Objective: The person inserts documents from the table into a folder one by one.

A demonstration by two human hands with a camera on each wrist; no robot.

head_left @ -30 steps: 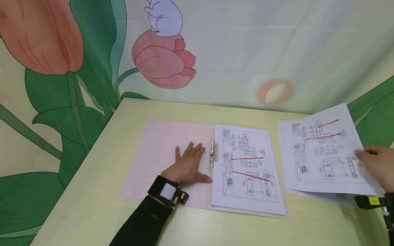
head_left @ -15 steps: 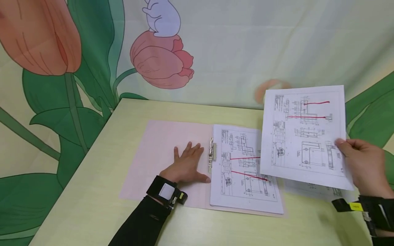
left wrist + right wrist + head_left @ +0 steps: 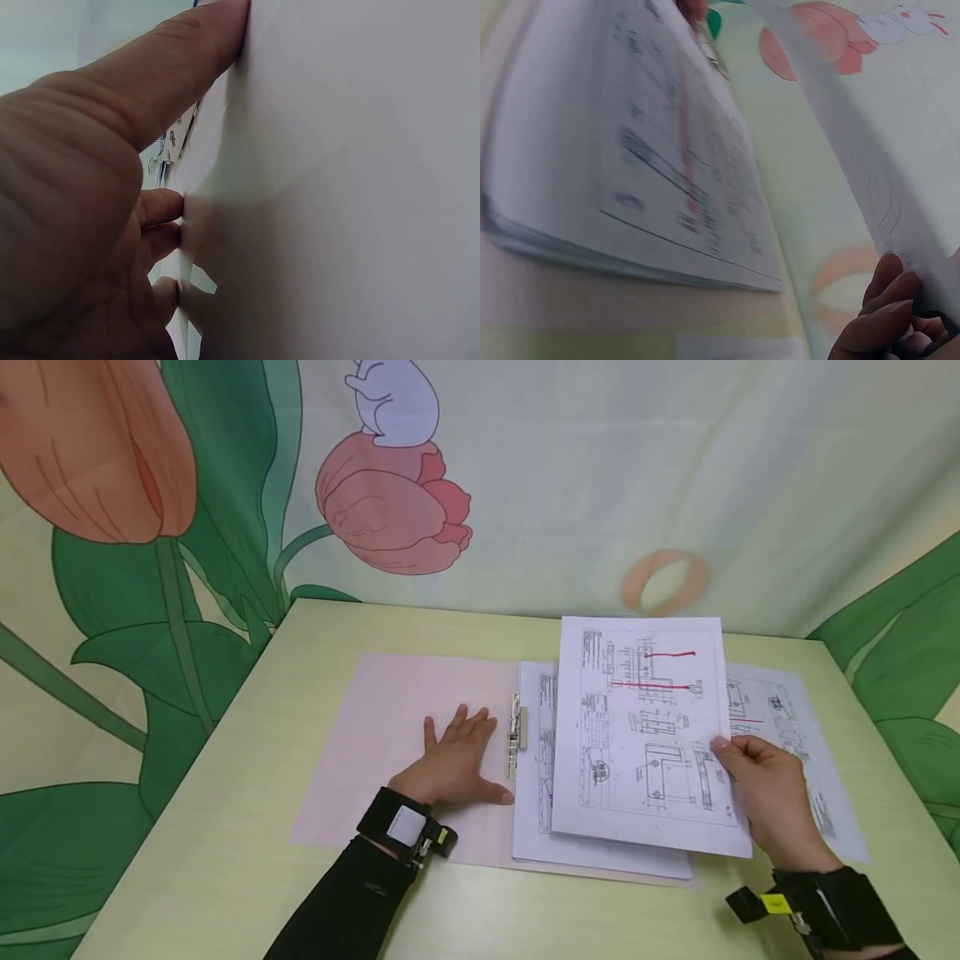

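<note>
Head view: left hand (image 3: 456, 766) lies flat, fingers spread and straight, palm down on the open pink folder (image 3: 390, 727) on the desk (image 3: 225, 868); nothing grasped. Just right of its thumb sits the folder's metal clip (image 3: 517, 735), then the filed stack of drawings (image 3: 536, 810). Right hand (image 3: 765, 793) pinches the right edge of a loose drawing sheet (image 3: 637, 727), thumb on top, fingers underneath; grip closed on the sheet. From that grip the sheet extends left, above the filed stack. Under and right of the grip, more sheets (image 3: 787, 710) lie on the desk. Right wrist view: blurred, fingers (image 3: 885, 307) curled under the paper's edge.
</note>
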